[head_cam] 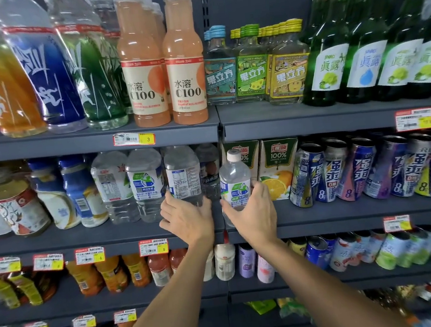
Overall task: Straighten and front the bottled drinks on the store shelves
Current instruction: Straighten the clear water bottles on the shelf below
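On the middle shelf [110,234] stand several clear water bottles. My left hand [188,216] grips the base of one clear bottle [183,174] whose back label with small print faces out. My right hand [251,210] is wrapped around a smaller clear bottle [234,180] with a white cap and a green-and-blue label, held upright at the shelf's front edge, just right of the shelf joint. A matching larger bottle [145,181] with the same label stands left of my left hand.
Orange juice cartons [278,167] stand just behind my right hand, with tilted cans [369,168] further right. Peach C100 bottles [185,60] and green glass bottles [361,46] fill the shelf above. Juice bottles and cans line the shelf below.
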Tool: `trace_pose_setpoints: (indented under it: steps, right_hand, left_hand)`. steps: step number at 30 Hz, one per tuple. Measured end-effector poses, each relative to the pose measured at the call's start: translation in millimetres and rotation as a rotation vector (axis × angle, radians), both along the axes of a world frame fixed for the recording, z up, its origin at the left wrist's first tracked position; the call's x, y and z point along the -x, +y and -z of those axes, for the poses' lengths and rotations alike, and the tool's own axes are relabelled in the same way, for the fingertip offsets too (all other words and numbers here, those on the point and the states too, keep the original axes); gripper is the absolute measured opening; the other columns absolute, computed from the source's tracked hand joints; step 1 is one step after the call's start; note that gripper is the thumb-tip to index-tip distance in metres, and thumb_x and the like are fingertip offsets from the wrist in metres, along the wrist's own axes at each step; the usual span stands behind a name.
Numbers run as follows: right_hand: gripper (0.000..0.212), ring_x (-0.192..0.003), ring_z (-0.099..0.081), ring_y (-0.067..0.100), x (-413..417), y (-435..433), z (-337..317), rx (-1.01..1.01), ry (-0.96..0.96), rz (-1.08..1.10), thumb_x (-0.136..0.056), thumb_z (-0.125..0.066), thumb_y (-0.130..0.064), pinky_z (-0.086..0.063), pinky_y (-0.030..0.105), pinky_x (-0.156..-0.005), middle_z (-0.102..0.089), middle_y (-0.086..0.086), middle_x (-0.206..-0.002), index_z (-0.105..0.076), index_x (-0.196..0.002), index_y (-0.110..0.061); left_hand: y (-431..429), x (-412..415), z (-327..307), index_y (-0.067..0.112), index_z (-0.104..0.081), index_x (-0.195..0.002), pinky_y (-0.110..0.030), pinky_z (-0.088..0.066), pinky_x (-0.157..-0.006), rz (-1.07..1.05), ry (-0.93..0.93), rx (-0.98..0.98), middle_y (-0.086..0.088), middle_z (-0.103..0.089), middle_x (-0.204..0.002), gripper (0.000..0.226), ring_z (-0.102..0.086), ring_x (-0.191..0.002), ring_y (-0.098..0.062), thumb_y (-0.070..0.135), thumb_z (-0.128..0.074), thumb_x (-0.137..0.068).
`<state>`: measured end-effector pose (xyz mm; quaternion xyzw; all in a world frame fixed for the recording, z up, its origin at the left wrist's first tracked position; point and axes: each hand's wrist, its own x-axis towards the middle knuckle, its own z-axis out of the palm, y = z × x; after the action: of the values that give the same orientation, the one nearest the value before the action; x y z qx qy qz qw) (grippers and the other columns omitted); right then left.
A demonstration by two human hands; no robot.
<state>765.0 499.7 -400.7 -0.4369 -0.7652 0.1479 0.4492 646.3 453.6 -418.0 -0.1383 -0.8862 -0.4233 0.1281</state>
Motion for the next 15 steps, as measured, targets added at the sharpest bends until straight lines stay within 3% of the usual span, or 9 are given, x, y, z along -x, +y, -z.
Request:
trace_pose_setpoints:
  steps: [5,7,9,12,15]
  right_hand:
    - [0.067,-0.099,-0.056,0.021,4,0,1,0.026,0.059,-0.046,-0.071,-0.078,-0.054,-0.051,0.036,-0.082,-0.052,-0.001,-0.103,-0.049,-0.116,-0.015]
    - [0.067,-0.1,-0.055,0.02,4,1,2,0.039,0.064,-0.049,-0.07,-0.078,-0.053,-0.05,0.035,-0.083,-0.052,-0.001,-0.104,-0.05,-0.117,-0.014]
    - [0.069,-0.1,-0.055,0.019,3,2,2,0.049,0.067,-0.052,-0.07,-0.079,-0.054,-0.05,0.034,-0.083,-0.052,-0.001,-0.105,-0.05,-0.118,-0.014]
    - [0.069,-0.098,-0.054,0.017,2,3,3,0.065,0.074,-0.063,-0.07,-0.08,-0.055,-0.048,0.032,-0.082,-0.052,-0.002,-0.105,-0.051,-0.118,-0.014]
    - [0.066,-0.097,-0.053,0.016,3,3,2,0.07,0.088,-0.073,-0.07,-0.081,-0.053,-0.045,0.03,-0.081,-0.05,-0.003,-0.103,-0.051,-0.115,-0.016]
  left_hand:
    - [-33,15,4,0.006,-0.036,-0.145,-0.046,-0.039,-0.105,0.25,0.08,-0.079,-0.008,-0.058,-0.132,0.106,-0.052,-0.125,-0.028,0.059,-0.08,-0.063]
    - [-50,25,1,0.024,-0.034,-0.14,-0.028,-0.048,-0.097,0.454,-0.014,-0.185,0.016,-0.061,-0.124,0.101,-0.058,-0.117,-0.01,0.061,-0.081,-0.059]
    - [-66,35,-3,0.036,-0.034,-0.136,-0.009,-0.043,-0.08,0.609,-0.104,-0.233,0.028,-0.059,-0.113,0.098,-0.057,-0.104,0.007,0.059,-0.083,-0.054]
    - [-79,48,-7,0.033,-0.042,-0.136,-0.019,-0.046,-0.087,0.716,-0.083,-0.153,0.02,-0.058,-0.122,0.092,-0.056,-0.107,0.003,0.054,-0.08,-0.055]
    - [-85,54,-9,0.038,-0.048,-0.131,-0.023,-0.043,-0.089,0.732,0.004,-0.082,0.016,-0.044,-0.114,0.08,-0.048,-0.103,0.0,0.057,-0.075,-0.058]
